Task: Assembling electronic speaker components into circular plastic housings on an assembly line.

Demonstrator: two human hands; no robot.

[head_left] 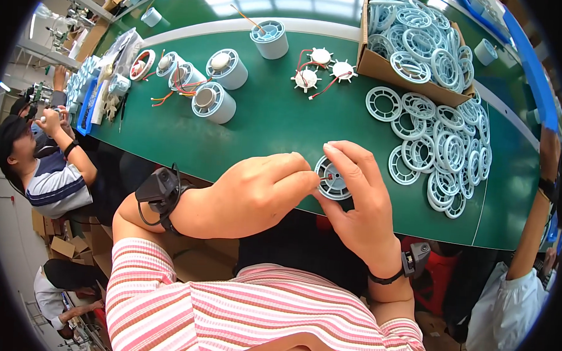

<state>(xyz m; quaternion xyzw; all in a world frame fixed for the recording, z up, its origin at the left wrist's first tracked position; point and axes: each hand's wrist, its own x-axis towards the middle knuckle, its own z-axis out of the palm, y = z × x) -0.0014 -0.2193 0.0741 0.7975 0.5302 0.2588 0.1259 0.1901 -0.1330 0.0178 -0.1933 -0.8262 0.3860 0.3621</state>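
My right hand (363, 195) is closed round a light blue round housing (334, 185), thumb on its near side and fingers on its far side. The housing has a spoked top with a bit of red at its centre. From the left, my left hand (261, 190) reaches in with its fingers pinched together at the housing's edge. What those fingertips hold, if anything, is hidden. Beyond my hands stand several similar cylinders (226, 69), some with round motors on top and red wires trailing. Three white spoked motors (307, 80) lie on the green table (264, 128).
On the right, many light blue rings (414, 147) are piled beside a cardboard box (416, 84) full of more rings. A lone cylinder (269, 42) with an orange wire stands farther back. Co-workers (58, 169) sit at the left; another person's arm (533, 218) reaches in at the right.
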